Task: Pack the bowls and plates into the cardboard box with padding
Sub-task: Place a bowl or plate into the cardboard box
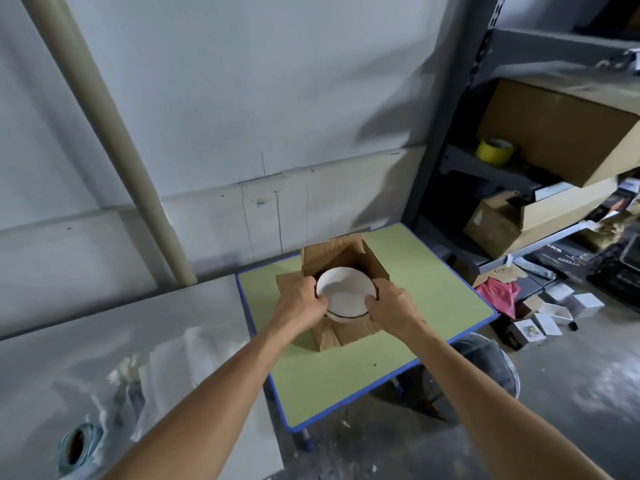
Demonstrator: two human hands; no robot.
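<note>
At near left, on the grey worktop, I see a roll of tape by the near edge. Crumpled clear wrapping lies just right of it, well apart from the box. A beige pipe runs up the wall behind this surface.

Just right of the worktop stands the green table with a blue rim. Its near half is bare, and open green surface lies to the left, near and right of the cardboard box.

The box sits toward the table's far left corner with its top open. The far flap stands upright, the left flap folds outward, the right flap leans up and out, and the near flap hangs down the front.

Within the opening is the white bowl, upright, its rim about level with the box top. A second, darker rim shows just beneath its near edge; I cannot tell what lies deeper.

The left hand grips the bowl's left rim, fingers curled over the edge. The right hand grips the right rim likewise.

Below the table's near right edge is a dark rounded object, partly hidden.

At far right, a metal shelf unit holds large cartons and a yellow tape roll. On the floor near it lie a pink cloth and small white boxes.
</note>
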